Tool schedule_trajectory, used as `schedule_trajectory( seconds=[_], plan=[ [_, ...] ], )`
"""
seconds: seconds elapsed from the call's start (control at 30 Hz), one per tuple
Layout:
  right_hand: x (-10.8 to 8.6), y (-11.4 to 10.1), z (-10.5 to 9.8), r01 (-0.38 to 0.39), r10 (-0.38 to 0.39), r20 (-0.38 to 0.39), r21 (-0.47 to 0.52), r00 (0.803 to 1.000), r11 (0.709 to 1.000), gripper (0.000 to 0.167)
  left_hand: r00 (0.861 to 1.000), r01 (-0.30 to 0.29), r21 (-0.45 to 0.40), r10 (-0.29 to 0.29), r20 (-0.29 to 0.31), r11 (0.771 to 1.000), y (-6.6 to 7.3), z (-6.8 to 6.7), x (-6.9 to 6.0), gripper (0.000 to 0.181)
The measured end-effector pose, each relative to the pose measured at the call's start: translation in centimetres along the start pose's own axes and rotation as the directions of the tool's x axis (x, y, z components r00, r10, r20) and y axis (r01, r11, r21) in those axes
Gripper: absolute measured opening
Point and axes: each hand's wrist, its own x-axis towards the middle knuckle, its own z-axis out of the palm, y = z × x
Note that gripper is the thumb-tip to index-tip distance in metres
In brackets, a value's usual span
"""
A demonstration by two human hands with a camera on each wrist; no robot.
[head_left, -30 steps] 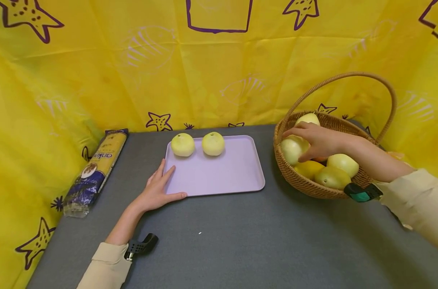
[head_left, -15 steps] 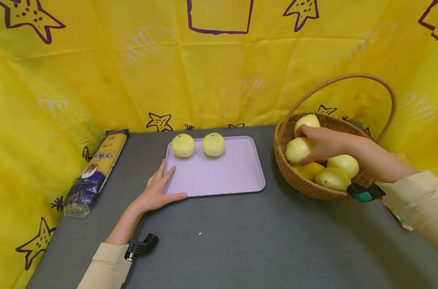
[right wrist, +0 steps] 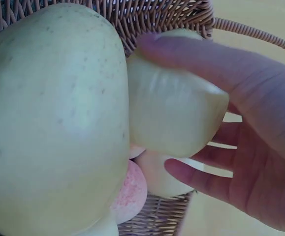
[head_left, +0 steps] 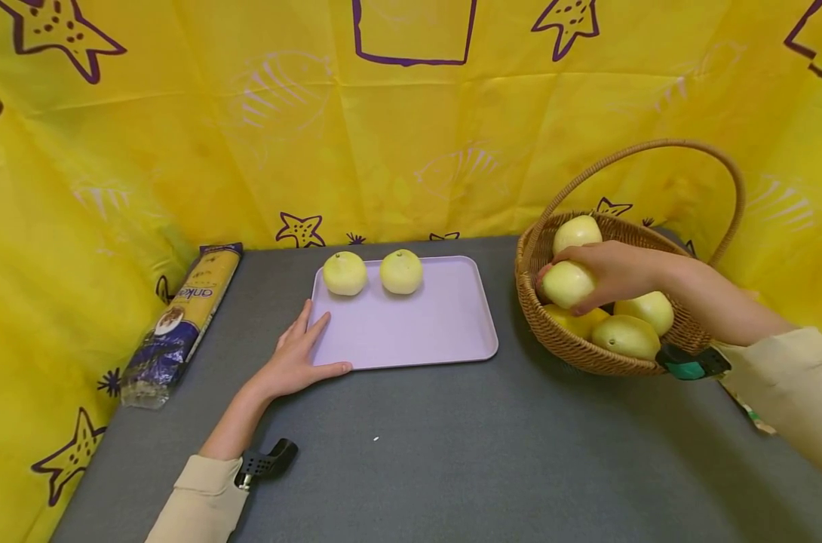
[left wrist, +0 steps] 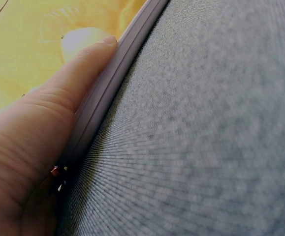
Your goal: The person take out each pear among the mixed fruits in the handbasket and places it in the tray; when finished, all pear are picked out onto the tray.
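Note:
My right hand (head_left: 618, 275) grips a round, pale yellow-green fruit (head_left: 568, 285), apple-like in shape, over the wicker basket (head_left: 567, 351). In the right wrist view the thumb (right wrist: 196, 54) lies across the near side of this fruit (right wrist: 176, 108), with the fingers beyond it. My left hand (head_left: 292, 358) rests, fingers spread, at the left front corner of the lilac tray (head_left: 418, 324). Its thumb (left wrist: 78, 73) lies along the tray's rim (left wrist: 110, 78) in the left wrist view. Two similar pale fruits, a left one (head_left: 345, 273) and a right one (head_left: 401, 271), sit at the tray's back.
Another pale fruit (head_left: 577, 232), a yellow fruit (head_left: 574, 320), a speckled greenish-yellow fruit (head_left: 626, 336) and a pinkish fruit (right wrist: 132, 194) lie in the basket. Its tall handle (head_left: 682, 142) arches above. A blue-and-yellow packet (head_left: 187, 317) lies at left; a yellow curtain (head_left: 397, 151) hangs behind.
My right hand has closed round the pale fruit and moved it slightly right, up off the basket's left wall. The left hand and the tray have stayed put.

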Motion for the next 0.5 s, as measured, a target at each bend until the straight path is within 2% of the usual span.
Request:
schedule_trajectory(
  seconds=[0.27, 0.5],
  plan=[
    [-1.3, -1.0, -0.1, -0.040, 0.042, -0.081, 0.031, 0.996, 0.999, 0.074, 1.000, -0.005, -0.002, 0.005, -0.005, 1.000, -0.1, 0.1, -0.1, 0.104],
    [-2.5, -1.9, 0.4, -0.107, 0.118, -0.167, 0.071, 0.979, 0.992, 0.077, 1.000, -0.007, -0.009, 0.007, -0.006, 1.000, -0.2, 0.0, -0.1, 0.104]
  ],
)
